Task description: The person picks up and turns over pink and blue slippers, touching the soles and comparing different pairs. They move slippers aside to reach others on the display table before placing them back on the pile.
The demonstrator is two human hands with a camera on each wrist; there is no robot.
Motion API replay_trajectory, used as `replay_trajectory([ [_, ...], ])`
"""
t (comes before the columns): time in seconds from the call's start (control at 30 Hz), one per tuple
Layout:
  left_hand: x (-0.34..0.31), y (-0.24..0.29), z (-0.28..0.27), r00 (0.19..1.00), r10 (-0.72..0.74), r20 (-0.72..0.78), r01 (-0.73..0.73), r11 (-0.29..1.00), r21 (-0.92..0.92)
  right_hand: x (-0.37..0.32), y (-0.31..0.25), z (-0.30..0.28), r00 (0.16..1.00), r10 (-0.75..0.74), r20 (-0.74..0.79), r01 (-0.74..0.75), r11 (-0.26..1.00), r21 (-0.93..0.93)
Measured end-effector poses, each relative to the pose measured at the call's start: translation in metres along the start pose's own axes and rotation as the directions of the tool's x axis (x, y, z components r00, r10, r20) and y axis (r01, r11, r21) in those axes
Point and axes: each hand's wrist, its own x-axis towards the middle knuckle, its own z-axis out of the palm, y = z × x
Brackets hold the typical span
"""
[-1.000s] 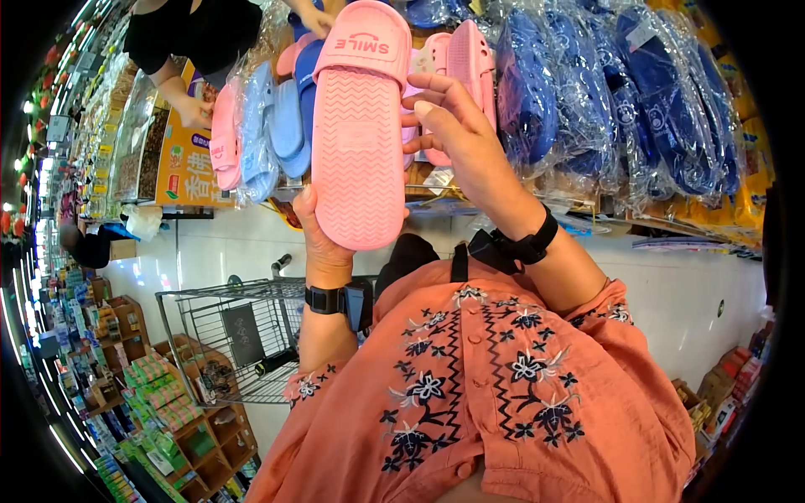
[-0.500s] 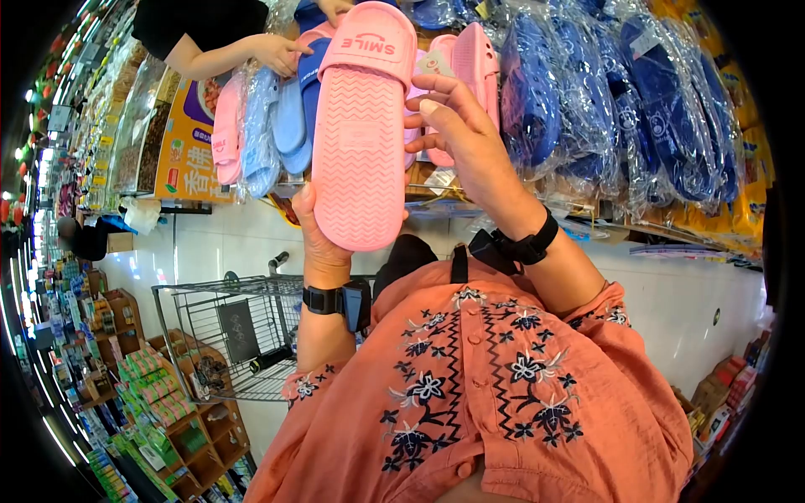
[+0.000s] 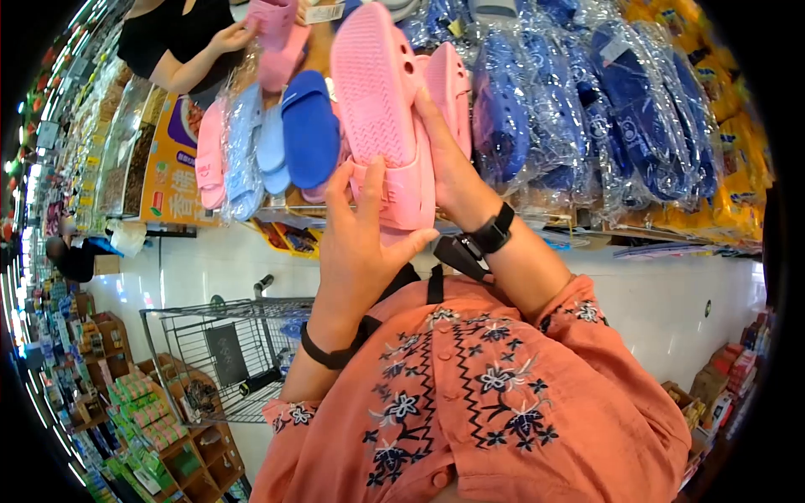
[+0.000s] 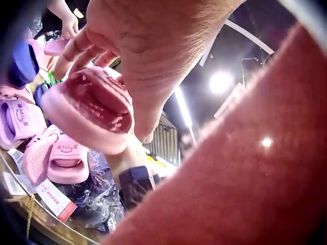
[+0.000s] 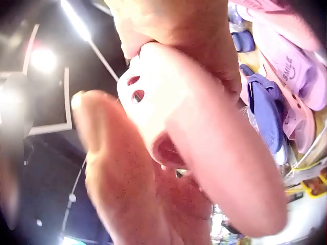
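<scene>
A pink slipper with a zigzag-patterned footbed stands tilted before my chest, its strap at the lower end. Pink material with two round holes shows along its upper right side. My right hand grips the slipper from the right; the right wrist view has that hand at the end with the holes. My left hand touches the strap with extended fingers, its thumb stretched out below the toe. In the left wrist view the slipper's toe opening faces the camera, with the left thumb apart from it.
Plastic-wrapped dark blue slippers fill the display's right side. A bright blue slipper, light blue ones and a pink one lie to the left. Another person's hand holds a pink slipper. A shopping cart stands below left.
The pink slipper has been turned end for end, its strap now at the bottom. My left hand has shifted to the strap, my right to the side. The other person has lifted a pink slipper.
</scene>
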Motion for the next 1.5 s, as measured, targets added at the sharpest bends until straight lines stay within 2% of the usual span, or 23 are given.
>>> replay_trajectory([
  [0.1, -0.001, 0.003, 0.003, 0.999, -0.035, 0.018, 0.034, 0.998, 0.05, 0.004, 0.002, -0.006, 0.999, -0.037, 0.029, 0.034, 0.995, 0.09],
  [0.23, -0.001, 0.008, -0.003, 0.998, 0.008, -0.055, -0.008, 1.0, 0.002, 0.002, 0.001, -0.004, 0.999, 0.022, 0.041, -0.032, 0.96, 0.277],
  [0.3, -0.003, 0.006, -0.004, 0.996, 0.023, -0.082, -0.024, 1.0, -0.007, 0.005, 0.002, -0.01, 0.994, 0.031, 0.106, -0.062, 0.951, 0.303],
  [0.4, -0.003, 0.004, -0.005, 0.996, 0.021, -0.084, -0.023, 1.0, -0.022, 0.0, -0.001, -0.001, 0.998, 0.047, 0.03, -0.055, 0.946, 0.32],
  [0.5, -0.001, 0.007, -0.007, 0.996, 0.024, -0.088, -0.025, 1.0, -0.018, -0.001, -0.002, -0.001, 0.996, 0.04, 0.074, -0.06, 0.953, 0.298],
  [0.6, 0.003, 0.007, -0.01, 0.996, 0.041, -0.075, -0.039, 0.999, 0.019, -0.007, -0.008, 0.008, 0.997, 0.065, 0.035, -0.072, 0.96, 0.272],
  [0.7, 0.012, -0.005, -0.012, 0.994, 0.033, -0.104, -0.028, 0.999, 0.044, -0.002, 0.001, -0.01, 0.997, 0.063, -0.053, -0.042, 0.945, 0.326],
  [0.8, 0.034, -0.013, -0.017, 0.987, -0.069, -0.147, 0.048, 0.989, -0.139, -0.007, 0.008, -0.014, 0.994, 0.109, 0.002, -0.102, 0.92, 0.377],
  [0.83, 0.041, -0.027, -0.017, 0.983, -0.088, -0.163, 0.077, 0.994, -0.073, -0.008, 0.01, -0.013, 0.993, 0.113, 0.026, -0.115, 0.925, 0.362],
  [0.93, 0.07, -0.052, -0.029, 0.94, -0.289, -0.182, 0.229, 0.929, -0.292, -0.013, 0.019, -0.006, 0.987, 0.155, 0.053, -0.163, 0.92, 0.356],
  [1.03, 0.099, -0.077, -0.043, 0.897, -0.437, -0.068, 0.339, 0.778, -0.529, -0.016, 0.032, 0.003, 0.976, 0.216, 0.017, -0.206, 0.902, 0.378],
  [1.13, 0.114, -0.106, -0.045, 0.917, -0.382, 0.116, 0.368, 0.693, -0.62, -0.009, 0.045, -0.001, 0.956, 0.292, 0.031, -0.283, 0.888, 0.362],
  [1.17, 0.118, -0.115, -0.04, 0.939, -0.317, 0.136, 0.327, 0.688, -0.648, -0.006, 0.047, 0.0, 0.955, 0.296, 0.022, -0.285, 0.893, 0.347],
  [1.27, 0.124, -0.128, -0.03, 0.941, -0.273, 0.2, 0.332, 0.628, -0.704, 0.001, 0.052, 0.0, 0.952, 0.306, -0.015, -0.283, 0.898, 0.337],
  [1.37, 0.128, -0.138, -0.024, 0.93, -0.322, 0.179, 0.343, 0.578, -0.741, 0.011, 0.054, -0.004, 0.946, 0.321, -0.042, -0.289, 0.896, 0.336],
  [1.43, 0.134, -0.154, -0.021, 0.952, -0.285, 0.114, 0.29, 0.714, -0.637, 0.017, 0.05, 0.001, 0.941, 0.333, -0.064, -0.3, 0.904, 0.304],
  [1.47, 0.135, -0.163, -0.019, 0.958, -0.273, 0.09, 0.274, 0.772, -0.573, 0.019, 0.051, 0.001, 0.942, 0.336, -0.024, -0.313, 0.901, 0.301],
  [1.5, 0.139, -0.158, -0.024, 0.952, -0.281, 0.118, 0.297, 0.765, -0.572, 0.022, 0.051, -0.002, 0.941, 0.339, 0.017, -0.328, 0.896, 0.301],
])
